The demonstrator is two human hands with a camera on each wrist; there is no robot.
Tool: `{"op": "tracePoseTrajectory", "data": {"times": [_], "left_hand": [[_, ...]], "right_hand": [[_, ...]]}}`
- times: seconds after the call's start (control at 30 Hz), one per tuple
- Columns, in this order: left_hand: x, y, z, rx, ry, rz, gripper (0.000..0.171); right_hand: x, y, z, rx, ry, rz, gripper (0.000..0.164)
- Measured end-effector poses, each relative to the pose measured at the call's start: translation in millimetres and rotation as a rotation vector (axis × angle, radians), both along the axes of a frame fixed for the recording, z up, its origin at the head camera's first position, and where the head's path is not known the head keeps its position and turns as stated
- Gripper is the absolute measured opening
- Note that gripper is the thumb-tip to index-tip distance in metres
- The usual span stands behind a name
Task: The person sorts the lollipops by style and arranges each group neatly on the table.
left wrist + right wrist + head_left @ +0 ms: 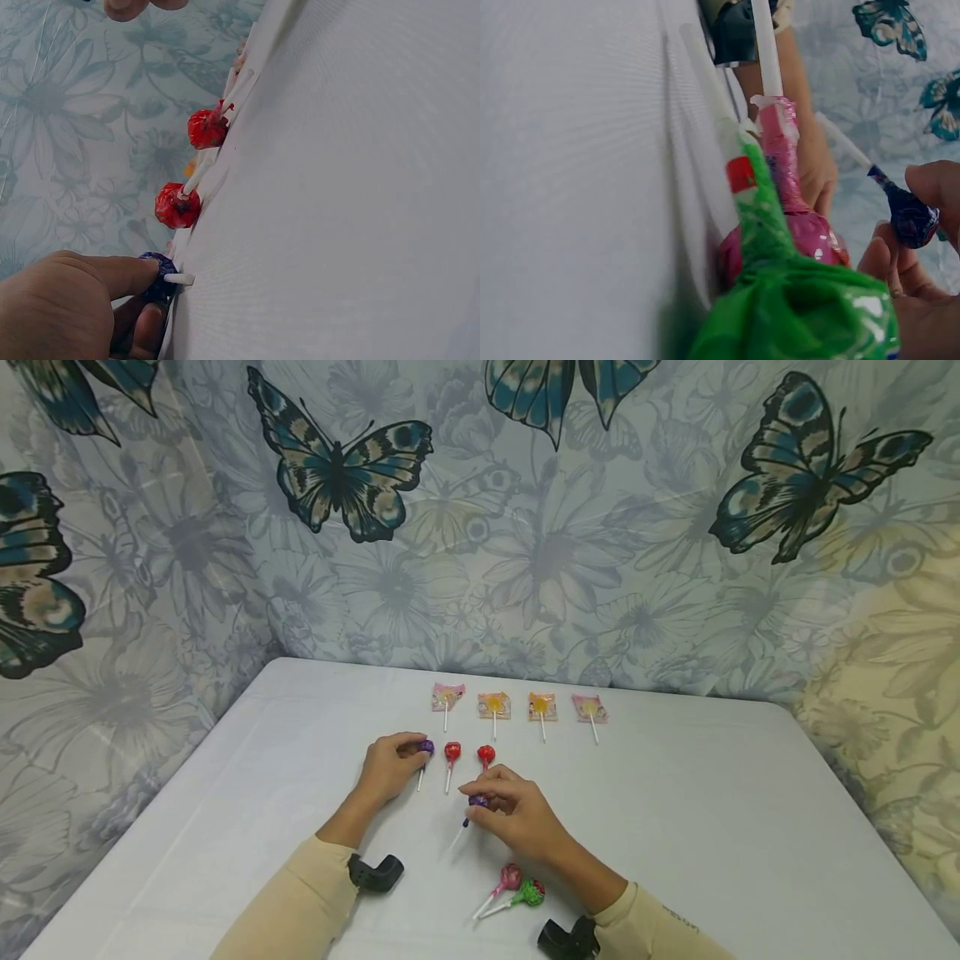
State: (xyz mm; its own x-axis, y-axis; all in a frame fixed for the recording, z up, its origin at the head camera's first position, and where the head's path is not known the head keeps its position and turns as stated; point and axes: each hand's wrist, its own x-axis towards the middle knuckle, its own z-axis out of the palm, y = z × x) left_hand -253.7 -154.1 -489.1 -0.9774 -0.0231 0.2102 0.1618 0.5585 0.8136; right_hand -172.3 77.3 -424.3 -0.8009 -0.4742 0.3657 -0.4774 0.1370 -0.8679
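My left hand [389, 767] pinches the wrapped head of a purple lollipop [426, 747] at the left end of a row, its stick pointing toward me. Beside it lie two red lollipops [452, 751], which the left wrist view also shows as red wrapped balls [178, 205]. Between thumb and fingers, my right hand [517, 810] holds another purple lollipop [913, 218], raised off the table with its stick slanting down to the left. That hand partly covers the stick of the right-hand red lollipop [486, 753].
Behind the row, several flat lollipops in clear wrappers [494, 706] form a line near the far edge. Close to my right forearm lie a pink lollipop [510, 877] and a green lollipop [532, 892], sticks crossing. A white cloth [712, 827] covers the table; a butterfly-patterned backdrop [555, 568] stands behind.
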Motion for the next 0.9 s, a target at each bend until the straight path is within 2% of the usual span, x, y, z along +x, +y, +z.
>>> {"op": "tracePoseTrajectory", "data": {"times": [0.23,0.43,0.73,0.9], "left_hand": [[-1.1,-1,-0.1,0.007,-0.013,-0.001,0.028],[-0.3,0,-0.2,0.011,-0.024,-0.003,0.028],[0.3,2,-0.2,0.017,-0.022,0.001,0.028],[1.5,2,2.2,0.017,-0.018,0.008,0.028]], "right_hand": [[-3.9,5,8.9,-0.117,0.103,0.017,0.023],[-14.9,18,8.9,-0.191,0.199,0.009,0.028],[-27.3,42,25.5,-0.248,0.269,-0.054,0.033],[-37.2,49,30.1,-0.257,0.284,-0.134,0.033]]}}
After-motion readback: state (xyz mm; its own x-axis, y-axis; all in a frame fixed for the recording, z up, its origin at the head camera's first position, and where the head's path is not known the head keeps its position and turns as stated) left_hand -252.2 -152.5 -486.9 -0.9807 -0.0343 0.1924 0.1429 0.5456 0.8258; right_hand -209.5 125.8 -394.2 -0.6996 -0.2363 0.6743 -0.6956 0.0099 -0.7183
